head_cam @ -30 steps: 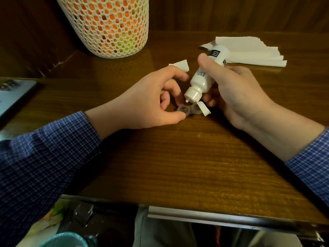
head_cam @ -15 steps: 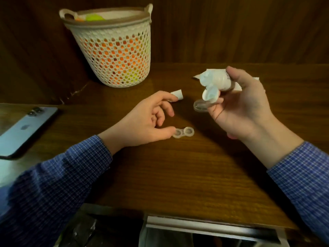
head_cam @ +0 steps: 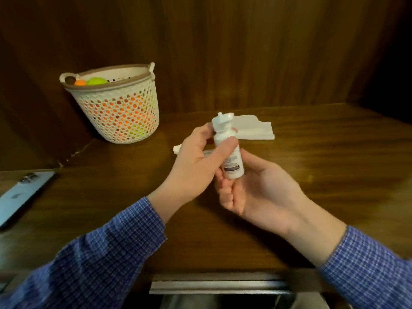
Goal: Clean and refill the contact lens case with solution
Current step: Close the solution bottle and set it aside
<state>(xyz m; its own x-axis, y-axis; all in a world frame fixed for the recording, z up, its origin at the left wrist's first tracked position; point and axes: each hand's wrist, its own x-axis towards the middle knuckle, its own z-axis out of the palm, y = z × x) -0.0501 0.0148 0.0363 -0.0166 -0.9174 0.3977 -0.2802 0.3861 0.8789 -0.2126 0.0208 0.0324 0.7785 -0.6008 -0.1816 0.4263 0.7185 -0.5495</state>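
The white solution bottle (head_cam: 230,157) stands upright in the air above the wooden table (head_cam: 323,166), its flip cap open at the top. My left hand (head_cam: 196,166) grips its upper part, thumb across the front and fingers behind the neck. My right hand (head_cam: 258,190) holds its base from below, fingers curled under it and thumb beside it. A white lens case cap (head_cam: 177,149) lies on the table just left of my left hand. A sliver of the translucent lens case (head_cam: 208,153) shows behind that hand; the rest is hidden.
A white perforated basket (head_cam: 116,117) with coloured balls stands at the back left. Folded white tissue (head_cam: 256,130) lies behind the bottle. A phone (head_cam: 20,195) rests face down at the left edge. A metal ledge (head_cam: 223,286) runs below the table's front edge.
The bottle went from tipped over the case to upright. My left hand left the case on the table and rose to grip the bottle. The view tilted upward.
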